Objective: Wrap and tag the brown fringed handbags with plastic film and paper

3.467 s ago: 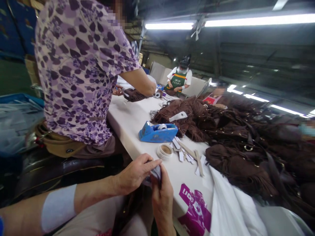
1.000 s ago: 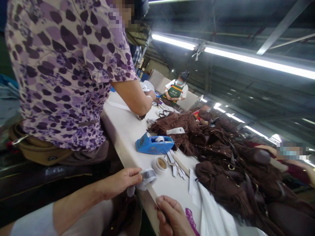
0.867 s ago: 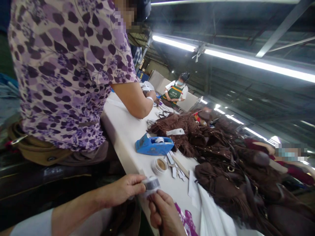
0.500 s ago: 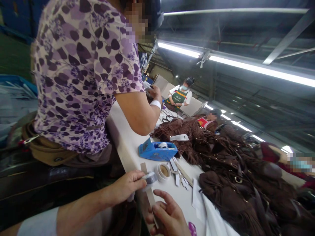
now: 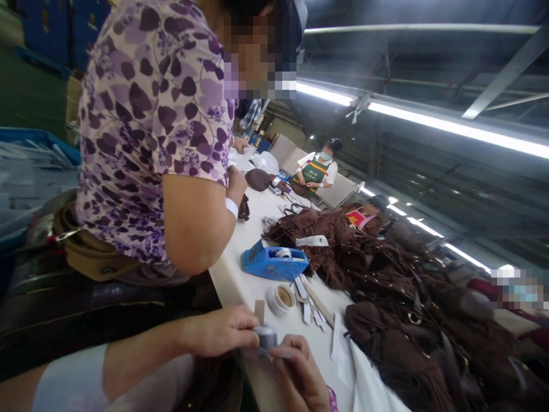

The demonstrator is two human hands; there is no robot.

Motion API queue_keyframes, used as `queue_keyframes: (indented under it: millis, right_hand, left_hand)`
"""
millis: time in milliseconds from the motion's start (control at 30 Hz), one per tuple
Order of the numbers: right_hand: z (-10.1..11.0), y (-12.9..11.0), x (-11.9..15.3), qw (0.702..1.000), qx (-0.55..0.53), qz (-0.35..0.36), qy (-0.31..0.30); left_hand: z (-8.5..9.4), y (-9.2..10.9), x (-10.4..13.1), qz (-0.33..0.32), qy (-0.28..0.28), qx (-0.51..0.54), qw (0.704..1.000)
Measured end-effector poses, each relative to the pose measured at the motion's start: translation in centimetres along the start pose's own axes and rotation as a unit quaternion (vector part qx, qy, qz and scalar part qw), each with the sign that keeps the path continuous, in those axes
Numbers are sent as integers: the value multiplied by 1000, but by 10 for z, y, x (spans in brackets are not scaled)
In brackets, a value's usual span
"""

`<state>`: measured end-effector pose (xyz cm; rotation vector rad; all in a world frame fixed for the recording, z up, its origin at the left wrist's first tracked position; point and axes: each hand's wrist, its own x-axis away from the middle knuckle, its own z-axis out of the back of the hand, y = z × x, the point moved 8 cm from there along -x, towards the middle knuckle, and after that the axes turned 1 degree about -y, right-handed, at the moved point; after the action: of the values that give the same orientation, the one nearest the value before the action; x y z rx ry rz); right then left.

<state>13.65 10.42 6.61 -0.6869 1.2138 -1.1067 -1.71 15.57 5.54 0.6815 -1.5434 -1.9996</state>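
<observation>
My left hand grips a small grey roll, perhaps tape, at the near edge of the white table. Close beside it on the right, my right hand has thumb and fingers pinched on a thin pale strip by the roll; the strip's far end is unclear. A flat beige strip shows just behind the roll. Behind my hands stand a round white container with a tan inside and a blue tape dispenser. Several pale strips lie right of the container.
A person in a purple leaf-patterned shirt works close on the left. Brown fringed bags are heaped along the right of the table, with a white tool on them. A person in a green apron stands farther back.
My right hand's fingers, spread before beside a long strip, have closed near the roll. The neighbouring person's arm has moved left, uncovering a brown round item and white plastic behind.
</observation>
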Motion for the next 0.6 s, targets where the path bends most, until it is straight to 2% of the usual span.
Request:
queue_keyframes:
  millis: [33, 100, 200, 267, 300, 367, 467, 600]
  right_hand:
    - [4, -3, -3, 999, 29, 12, 13]
    - [7, -1, -8, 999, 51, -5, 5]
    - [-7, 17, -6, 988, -21, -105, -111]
    - [-22, 26, 2, 962, -121, -170, -178]
    - [-26, 28, 5, 950, -163, -187, -188]
    - [-29, 31, 6, 947, -201, -191, -160]
    - [-27, 37, 6, 961, -175, -191, -102]
    - [-24, 46, 6, 961, -147, -225, -64]
  left_hand:
    - [-1, 6, 0, -19, -9, -49, 999]
    - [-5, 14, 1, -44, -36, -116, 992]
    - [-13, 21, 1, -76, -91, -172, 978]
    - [-17, 22, 1, -95, -123, -196, 968]
    - [-18, 22, 1, -100, -131, -205, 965]
    - [-18, 20, 1, -103, -140, -216, 961]
    - [-18, 16, 2, -89, -141, -213, 963]
    - [-18, 17, 2, -81, -123, -210, 967]
